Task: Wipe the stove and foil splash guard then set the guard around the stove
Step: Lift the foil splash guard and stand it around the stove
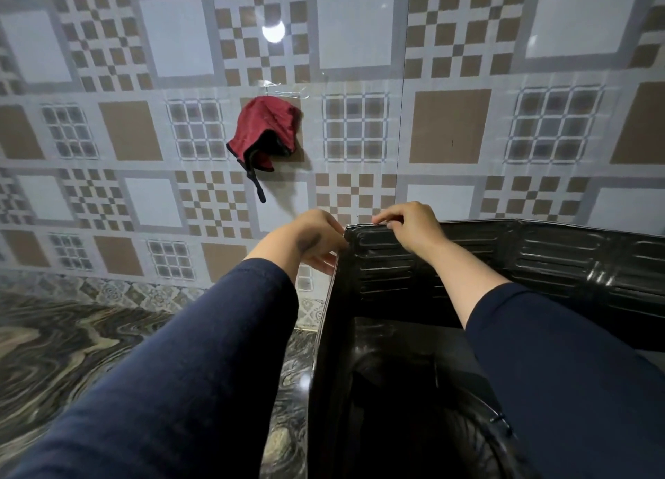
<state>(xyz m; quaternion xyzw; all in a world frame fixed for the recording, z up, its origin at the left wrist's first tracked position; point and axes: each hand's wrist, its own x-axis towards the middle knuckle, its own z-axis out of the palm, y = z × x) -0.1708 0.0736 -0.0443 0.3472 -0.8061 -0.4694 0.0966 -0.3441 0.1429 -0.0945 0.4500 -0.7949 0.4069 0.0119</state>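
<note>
Navy sleeves [201,370] reach past the stove [396,388] on the table [72,352] to the splash guard [539,255] standing around it — both grips pinch its back-left corner, left hand [316,241], right hand [406,226] — thin, light, easily creased, best held by the rim.

Guard at the back corner

The splash guard [467,259] stands on the surface [90,342], wrapping behind and left of the stove [388,388]. My left grip [316,241] and right grip [410,226] meet at its back-left corner. A cloth [266,133] hangs on the wall [449,126] behind.
</note>
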